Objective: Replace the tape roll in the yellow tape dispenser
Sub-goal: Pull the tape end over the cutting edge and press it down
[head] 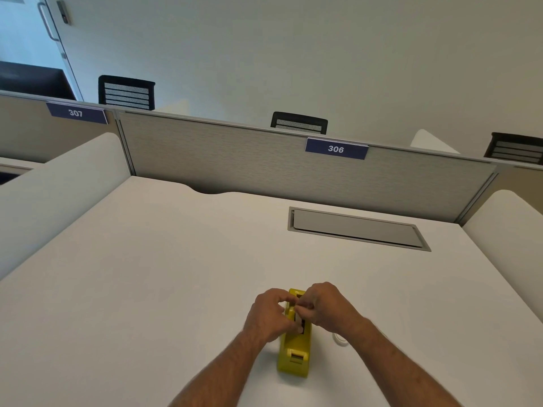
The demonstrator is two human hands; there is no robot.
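The yellow tape dispenser [293, 352] stands on the white desk [176, 274] near its front edge, cutter end toward me. My left hand [269, 314] grips its left side with the fingers curled over the roll slot. My right hand [326, 306] pinches something small and pale at the top of the slot, probably the tape roll or its core; the fingers hide most of it. A clear tape roll [340, 339] lies flat on the desk just right of the dispenser, partly hidden behind my right wrist.
A grey cable-hatch lid [357, 229] is set into the desk at the back right. A fabric partition [235, 160] with a "306" label [335, 148] closes the far edge, and white side panels flank the desk.
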